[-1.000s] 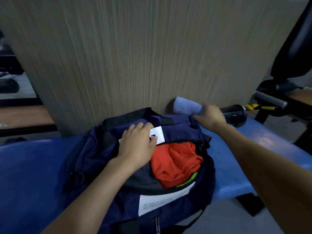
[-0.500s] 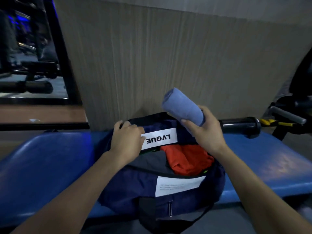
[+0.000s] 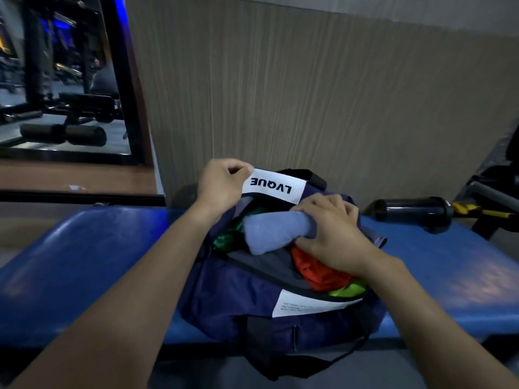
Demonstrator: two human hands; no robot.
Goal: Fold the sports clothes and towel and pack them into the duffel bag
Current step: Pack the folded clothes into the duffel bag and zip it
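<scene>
Packing looks nearly finished: an orange shirt and green clothes already lie inside the duffel bag on the blue worktop. The right hand grips the rolled towel, half in the opening, its long axis crosswise, free end toward the left hand, which pinches the bag's far rim. Zipping remains.

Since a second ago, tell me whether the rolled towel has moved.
Yes. The rolled towel has gone from the bench beside the black bottle into the open duffel bag, gripped by the right hand.
</scene>
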